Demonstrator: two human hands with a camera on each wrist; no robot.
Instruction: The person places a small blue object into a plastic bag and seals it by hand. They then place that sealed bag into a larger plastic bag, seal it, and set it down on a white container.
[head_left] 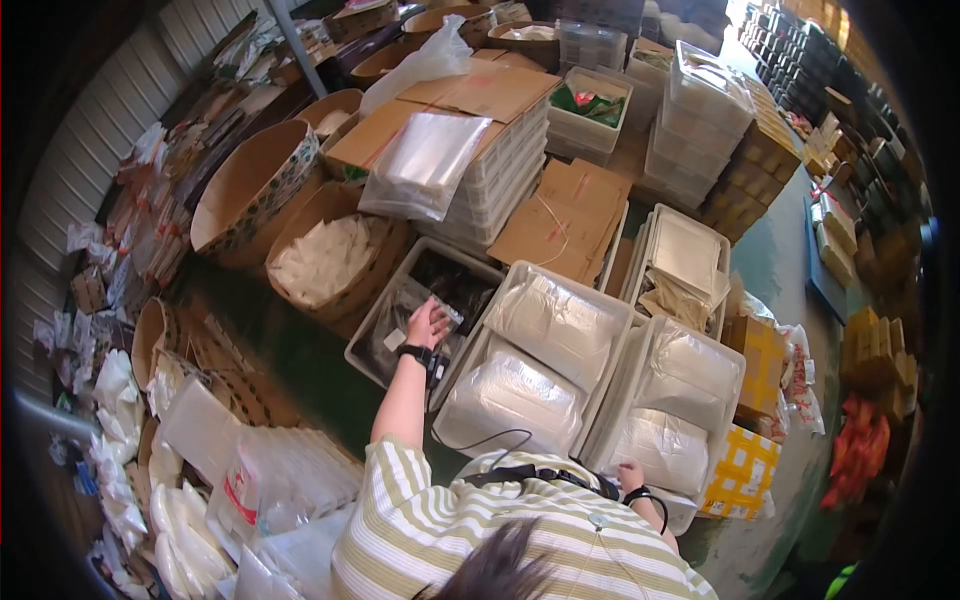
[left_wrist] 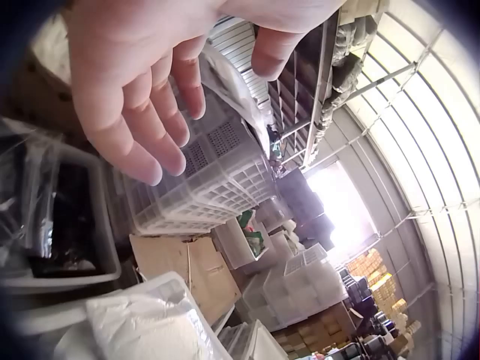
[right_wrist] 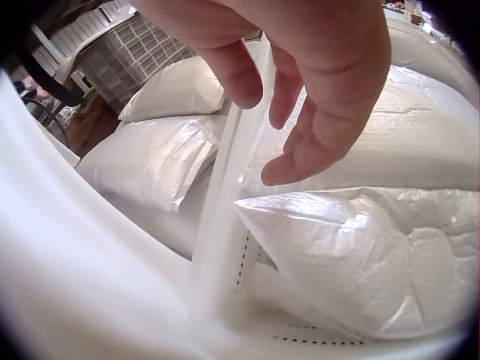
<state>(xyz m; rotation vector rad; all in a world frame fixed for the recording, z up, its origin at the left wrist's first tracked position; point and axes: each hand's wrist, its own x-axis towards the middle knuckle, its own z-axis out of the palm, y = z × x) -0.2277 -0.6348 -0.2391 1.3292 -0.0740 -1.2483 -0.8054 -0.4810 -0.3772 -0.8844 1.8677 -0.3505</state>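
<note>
My left hand [head_left: 428, 325] hovers over a white bin [head_left: 352, 352] with dark contents and clear plastic bags in it. In the left wrist view the fingers of that hand [left_wrist: 150, 75] hang loosely bent with nothing between them. My right hand [head_left: 630, 477] is at the near left side of the right-hand bin of silvery-white packages [head_left: 690, 370]. The right wrist view shows this hand [right_wrist: 322, 75] with fingers loosely curved down over a puffy package [right_wrist: 360, 247] beside the bin's wall. Another bin, with silvery packages [head_left: 555, 320], stands between the two hands.
Behind the bins stand stacked plastic crates [head_left: 500, 170] under cardboard and a flat cardboard sheet [head_left: 560, 220]. A round cardboard tub of white packets [head_left: 325, 260] is at left. Taped boxes [head_left: 740, 475] flank the right bin, and plastic-wrapped goods [head_left: 280, 480] lie at near left.
</note>
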